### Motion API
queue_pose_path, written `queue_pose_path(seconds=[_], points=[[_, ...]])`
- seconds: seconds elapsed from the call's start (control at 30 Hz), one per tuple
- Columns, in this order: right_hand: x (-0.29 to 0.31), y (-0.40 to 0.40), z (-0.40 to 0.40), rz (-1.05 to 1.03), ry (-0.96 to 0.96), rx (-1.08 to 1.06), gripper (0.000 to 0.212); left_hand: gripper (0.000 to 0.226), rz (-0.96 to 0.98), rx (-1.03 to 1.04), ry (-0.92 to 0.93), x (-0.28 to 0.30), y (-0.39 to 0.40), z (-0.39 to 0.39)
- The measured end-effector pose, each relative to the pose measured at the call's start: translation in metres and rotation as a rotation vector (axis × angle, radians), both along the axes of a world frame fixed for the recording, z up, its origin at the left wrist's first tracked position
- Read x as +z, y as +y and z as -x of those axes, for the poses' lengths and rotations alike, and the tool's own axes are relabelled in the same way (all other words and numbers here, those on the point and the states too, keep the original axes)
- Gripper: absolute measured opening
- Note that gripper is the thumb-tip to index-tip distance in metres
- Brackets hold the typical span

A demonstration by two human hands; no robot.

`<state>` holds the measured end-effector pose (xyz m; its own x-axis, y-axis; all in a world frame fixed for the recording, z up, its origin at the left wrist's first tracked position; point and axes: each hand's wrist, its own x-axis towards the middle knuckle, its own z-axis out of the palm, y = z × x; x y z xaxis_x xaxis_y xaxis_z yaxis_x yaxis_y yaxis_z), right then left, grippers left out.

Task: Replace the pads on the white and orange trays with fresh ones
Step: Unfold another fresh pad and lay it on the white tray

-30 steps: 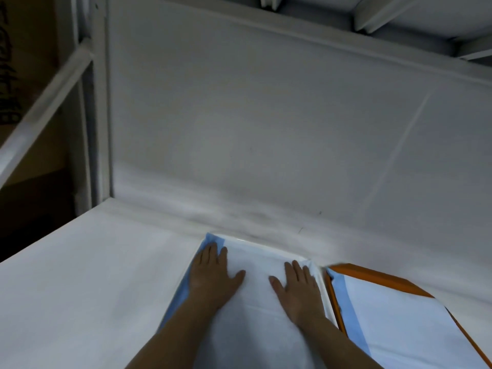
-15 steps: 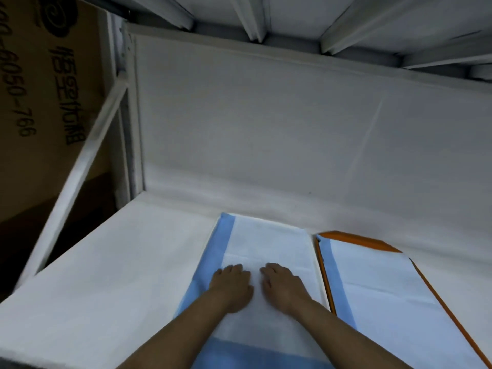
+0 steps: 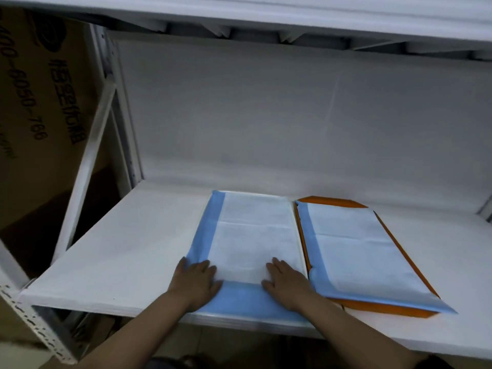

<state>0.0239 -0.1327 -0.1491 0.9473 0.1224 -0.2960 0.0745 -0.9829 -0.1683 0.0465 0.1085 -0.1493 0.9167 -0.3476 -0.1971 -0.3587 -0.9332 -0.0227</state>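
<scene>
Two trays lie side by side on a white shelf. The white tray (image 3: 298, 235) on the left is almost fully covered by a white pad with blue borders (image 3: 255, 235). My left hand (image 3: 195, 282) presses flat on that pad's near left corner. My right hand (image 3: 286, 284) lies flat on its near right part. Both hands have fingers spread and hold nothing. The orange tray (image 3: 332, 201) on the right carries its own blue-bordered pad (image 3: 356, 249), which overhangs the near edge.
The shelf board (image 3: 127, 249) extends left of the trays. A back wall and an upper shelf (image 3: 266, 12) close in the space. A white metal rack post (image 3: 114, 102) and a brown cardboard box (image 3: 32, 102) stand at the left.
My hands slid from the middle of the left pad toward its near edge and spread apart. The view pulled back, showing both trays whole.
</scene>
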Motion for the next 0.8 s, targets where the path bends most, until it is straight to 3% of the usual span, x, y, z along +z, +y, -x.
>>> queue_pose_path(seconds=[0.03, 0.1, 0.13, 0.2, 0.23, 0.33, 0.4, 0.5, 0.67, 0.8], points=[[0.000, 0.002, 0.002, 0.015, -0.008, -0.028, 0.063, 0.075, -0.001, 0.005, -0.017, 0.003, -0.002, 0.004], [0.002, 0.008, 0.012, 0.000, -0.033, -0.042, 0.071, 0.108, 0.038, -0.046, -0.006, 0.003, -0.013, 0.014], [0.003, 0.011, 0.017, -0.033, -0.054, -0.015, 0.086, 0.124, 0.091, -0.085, 0.025, 0.004, -0.018, 0.020], [0.004, 0.018, 0.031, -0.107, -0.076, 0.078, 0.116, 0.122, 0.159, -0.181, 0.052, 0.000, -0.024, 0.029], [0.003, 0.020, 0.037, -0.117, -0.084, 0.135, 0.119, 0.115, 0.168, -0.240, 0.004, -0.003, -0.026, 0.033], [-0.003, 0.017, 0.044, -0.077, -0.150, 0.246, 0.086, 0.081, 0.127, -0.321, -0.104, -0.017, -0.022, 0.035], [-0.008, 0.009, 0.045, -0.080, -0.197, 0.260, 0.067, 0.077, 0.162, -0.390, -0.160, -0.022, -0.017, 0.034], [-0.008, -0.002, 0.048, -0.107, -0.379, 0.310, 0.061, 0.073, 0.202, -0.444, -0.276, -0.022, -0.002, 0.033], [-0.017, -0.024, 0.054, -0.073, -0.519, 0.346, 0.050, 0.066, 0.210, -0.448, -0.395, -0.019, 0.024, 0.024], [-0.014, -0.039, 0.053, 0.002, -0.644, 0.304, 0.038, 0.043, 0.214, -0.368, -0.441, -0.019, 0.040, 0.018]])
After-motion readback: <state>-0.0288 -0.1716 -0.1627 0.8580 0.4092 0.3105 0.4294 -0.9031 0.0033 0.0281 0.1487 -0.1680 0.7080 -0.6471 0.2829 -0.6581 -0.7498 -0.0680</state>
